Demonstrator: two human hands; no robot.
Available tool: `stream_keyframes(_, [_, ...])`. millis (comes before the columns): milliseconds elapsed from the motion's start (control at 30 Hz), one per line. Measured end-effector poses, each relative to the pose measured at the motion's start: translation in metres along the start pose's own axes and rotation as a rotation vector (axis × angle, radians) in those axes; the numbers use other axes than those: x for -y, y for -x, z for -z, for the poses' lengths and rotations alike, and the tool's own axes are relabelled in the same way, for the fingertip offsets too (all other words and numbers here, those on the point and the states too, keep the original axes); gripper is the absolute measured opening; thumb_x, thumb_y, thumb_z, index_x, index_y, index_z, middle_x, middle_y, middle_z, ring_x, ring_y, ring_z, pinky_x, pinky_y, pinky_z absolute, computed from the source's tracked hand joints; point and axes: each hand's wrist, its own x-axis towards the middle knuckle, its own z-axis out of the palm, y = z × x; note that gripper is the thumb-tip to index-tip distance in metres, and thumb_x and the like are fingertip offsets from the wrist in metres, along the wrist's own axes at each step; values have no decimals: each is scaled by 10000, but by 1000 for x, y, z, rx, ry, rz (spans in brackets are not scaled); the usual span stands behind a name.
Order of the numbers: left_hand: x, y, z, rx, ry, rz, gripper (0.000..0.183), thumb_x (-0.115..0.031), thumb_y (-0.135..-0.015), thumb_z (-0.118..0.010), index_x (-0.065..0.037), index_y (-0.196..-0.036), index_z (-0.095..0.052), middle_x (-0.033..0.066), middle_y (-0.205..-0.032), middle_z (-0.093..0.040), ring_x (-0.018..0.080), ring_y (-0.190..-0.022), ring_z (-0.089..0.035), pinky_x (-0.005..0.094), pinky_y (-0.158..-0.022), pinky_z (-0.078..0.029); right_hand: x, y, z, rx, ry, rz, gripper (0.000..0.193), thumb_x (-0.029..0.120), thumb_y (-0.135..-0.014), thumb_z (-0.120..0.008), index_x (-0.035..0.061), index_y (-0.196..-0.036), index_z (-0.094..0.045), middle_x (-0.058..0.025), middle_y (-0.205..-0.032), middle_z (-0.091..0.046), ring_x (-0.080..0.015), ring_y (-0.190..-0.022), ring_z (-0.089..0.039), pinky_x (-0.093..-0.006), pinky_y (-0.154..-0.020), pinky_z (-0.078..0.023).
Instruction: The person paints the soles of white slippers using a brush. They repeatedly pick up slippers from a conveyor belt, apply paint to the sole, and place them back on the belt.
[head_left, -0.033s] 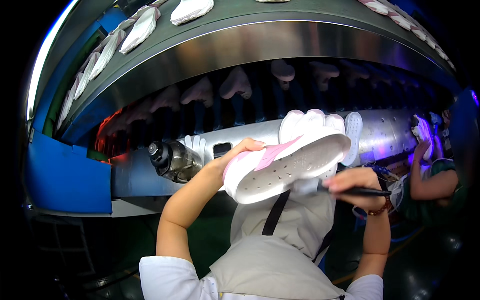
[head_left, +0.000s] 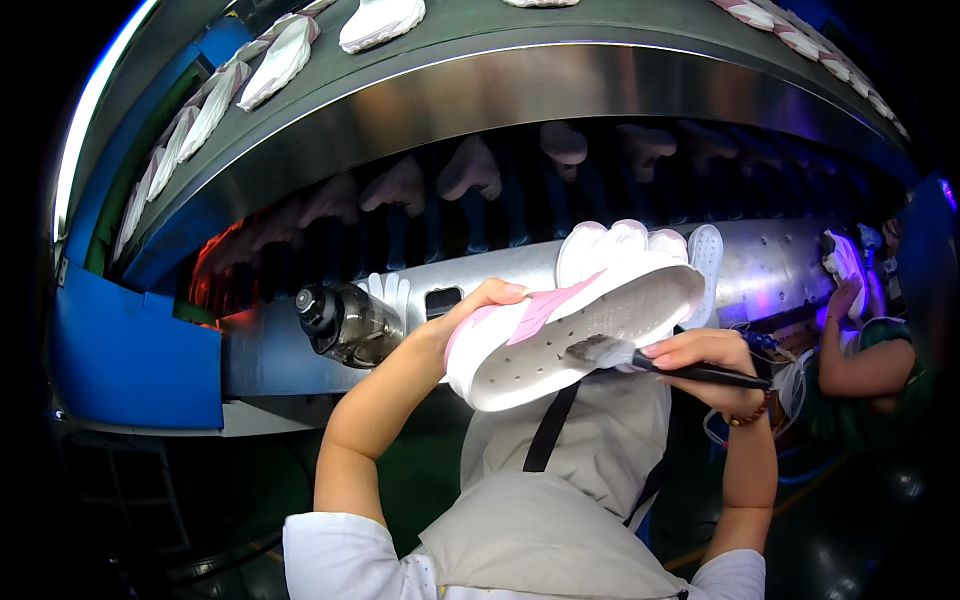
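My left hand (head_left: 480, 305) is closed on a large white shoe sole (head_left: 545, 362) with a pink band along its side, the hollow inside tilted toward me. Small holes dot the inner face. In my right hand (head_left: 712, 368) is a paint brush (head_left: 715, 376) with a black handle and pale bristles. Its bristles lie against the inner face of the sole, near the lower edge. Just beyond, several white and pink soles (head_left: 595, 245) stand together on the metal ledge, beside an upright white sole (head_left: 705, 265).
A dark clear bottle (head_left: 350, 325) and a white glove (head_left: 388, 290) lie on the metal ledge (head_left: 285, 355). Behind, shoe forms (head_left: 470, 175) hang in a row beneath a conveyor (head_left: 470, 28) carrying soles. At right, a co-worker's arm (head_left: 860, 365) reaches to another sole (head_left: 846, 265).
The brush was blurred by motion near the sole's lower edge; now its bristles show clearly, farther left and up on the inner face. The sole has barely shifted.
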Motion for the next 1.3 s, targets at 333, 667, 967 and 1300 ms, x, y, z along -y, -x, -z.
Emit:
stream_keyframes(333, [0,0,25,-142,-33,-137,480,-356,-743,-472,3,-1060,-504,126,-932,-582,190,-740,-583,282,-690,-467,-7,3,0,-115,52,21,219,-22,-601,-675,47,-803,-629,-69,-831,-627,-158,-716,-564,-246,-671,-438])
stream_keyframes(667, [22,-46,-2,98,243,-631,733,-645,-763,-213,-118,-1268,-284,228,-1230,-344,357,-1114,-376,459,-919,-318,6,-16,-24,-209,-129,-45,179,-21,-604,-639,-20,-780,-601,-127,-795,-614,-188,-774,-592,-257,-695,-464])
stream_keyframes(967, [32,-58,-14,49,272,-570,819,-698,-715,-239,-90,-1261,-282,200,-1215,-375,352,-1094,-396,458,-926,-310,-5,-43,-59,-307,334,199,139,14,-595,-614,29,-729,-581,-98,-768,-595,-228,-709,-579,-293,-647,-444])
stream_keyframes(1300, [31,-58,-30,160,250,-638,829,-717,-700,-233,-111,-1266,-266,181,-1196,-388,380,-1052,-423,491,-877,-358,11,-41,-34,-335,167,133,190,-5,-596,-620,15,-782,-585,-103,-777,-603,-205,-695,-593,-281,-629,-466])
